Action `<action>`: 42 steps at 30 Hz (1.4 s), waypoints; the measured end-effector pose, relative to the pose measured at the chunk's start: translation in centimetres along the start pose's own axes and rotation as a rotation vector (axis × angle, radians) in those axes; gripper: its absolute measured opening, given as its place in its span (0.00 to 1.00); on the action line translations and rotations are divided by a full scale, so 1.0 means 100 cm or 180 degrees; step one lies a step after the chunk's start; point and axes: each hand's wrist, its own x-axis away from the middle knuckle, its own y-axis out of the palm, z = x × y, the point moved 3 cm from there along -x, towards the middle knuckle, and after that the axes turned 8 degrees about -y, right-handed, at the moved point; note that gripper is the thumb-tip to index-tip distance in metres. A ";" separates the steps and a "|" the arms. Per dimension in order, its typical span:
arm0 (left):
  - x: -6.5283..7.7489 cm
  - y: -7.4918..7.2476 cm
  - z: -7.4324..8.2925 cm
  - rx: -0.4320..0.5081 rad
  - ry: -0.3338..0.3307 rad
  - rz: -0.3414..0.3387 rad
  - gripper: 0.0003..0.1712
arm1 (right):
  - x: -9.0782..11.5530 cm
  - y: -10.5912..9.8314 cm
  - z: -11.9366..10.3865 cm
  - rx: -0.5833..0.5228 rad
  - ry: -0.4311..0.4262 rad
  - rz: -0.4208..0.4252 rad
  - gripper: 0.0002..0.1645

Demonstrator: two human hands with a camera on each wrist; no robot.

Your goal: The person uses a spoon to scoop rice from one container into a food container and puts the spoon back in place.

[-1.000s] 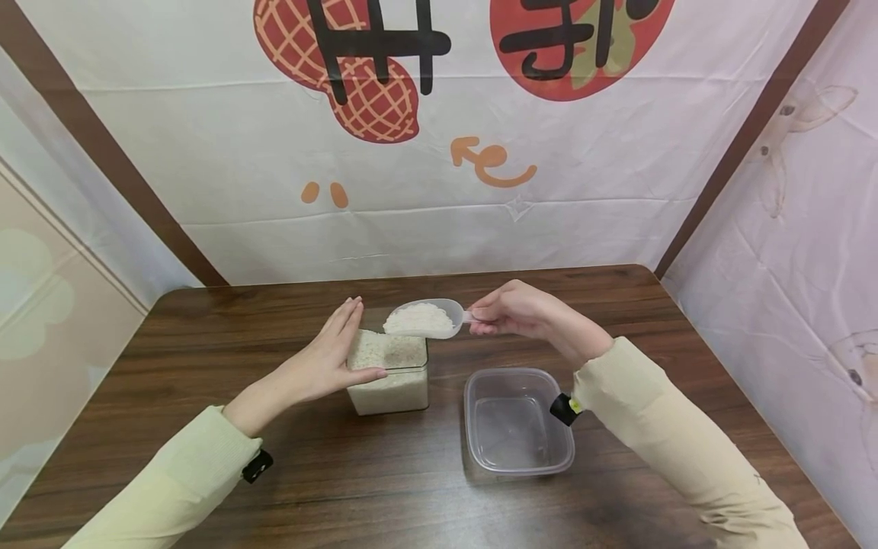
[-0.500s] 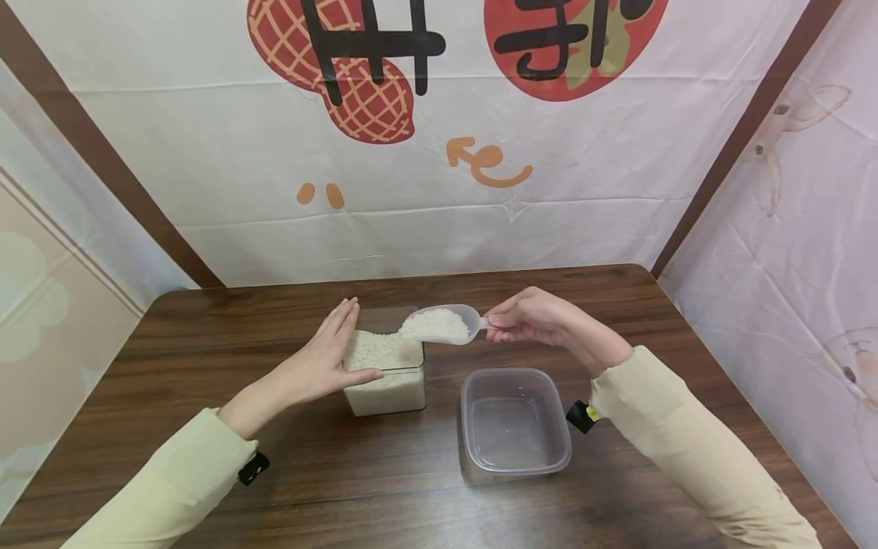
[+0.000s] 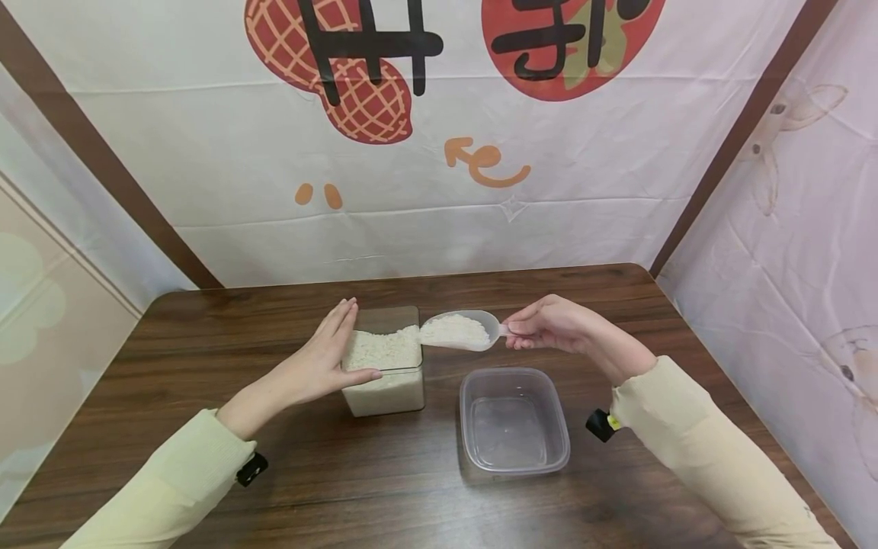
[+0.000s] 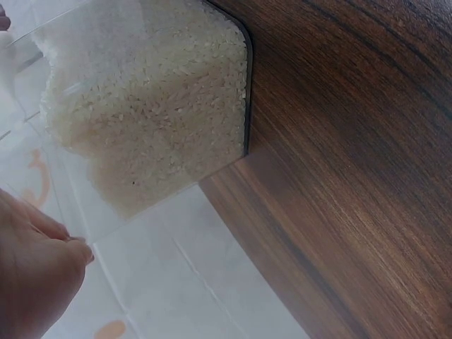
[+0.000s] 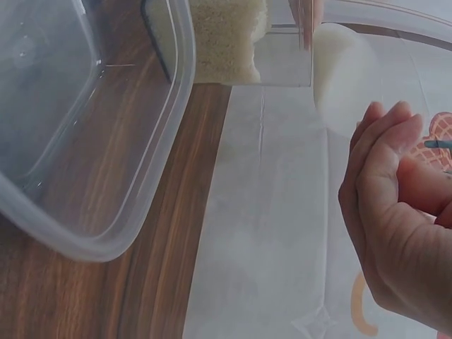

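Note:
In the head view my right hand [image 3: 552,326] pinches the short handle of a translucent scoop [image 3: 492,328], which carries a mound of white rice [image 3: 453,331]. The scoop is held roughly level, just right of a clear square canister [image 3: 384,395] of rice, its tip close to the canister's upper right side. My left hand [image 3: 318,367] rests against that canister, thumb along the front and straight fingers along the left side. The left wrist view shows the rice heaped unevenly behind the clear wall [image 4: 162,134]. In the right wrist view the scoop [image 5: 342,70] appears beyond my curled fingers [image 5: 385,159].
A clear plastic food box [image 3: 519,470] without a lid stands right of the canister, nearer to me than the scoop. Both containers stand on a dark wood-grain table [image 3: 329,488]. A printed white cloth [image 3: 411,244] hangs behind the table's far edge.
My right hand has carried the rice-filled scoop to the right and slightly toward me, from over the canister to beside it. My left hand stays at the canister.

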 end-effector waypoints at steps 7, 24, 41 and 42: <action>0.000 0.000 0.000 0.0022 0.0004 -0.0001 0.64 | 0.008 -0.009 0.006 -0.0024 0.0016 0.0012 0.23; -0.001 0.000 -0.001 0.0048 0.0008 -0.0005 0.64 | 0.028 -0.029 0.026 -0.0069 0.0073 0.0024 0.23; -0.001 0.001 -0.002 0.0037 0.0026 0.0020 0.64 | 0.047 -0.043 0.041 0.0001 0.0156 -0.0023 0.21; -0.001 0.001 -0.002 0.0034 0.0028 0.0025 0.64 | 0.048 -0.043 0.041 0.0002 0.0157 -0.0028 0.21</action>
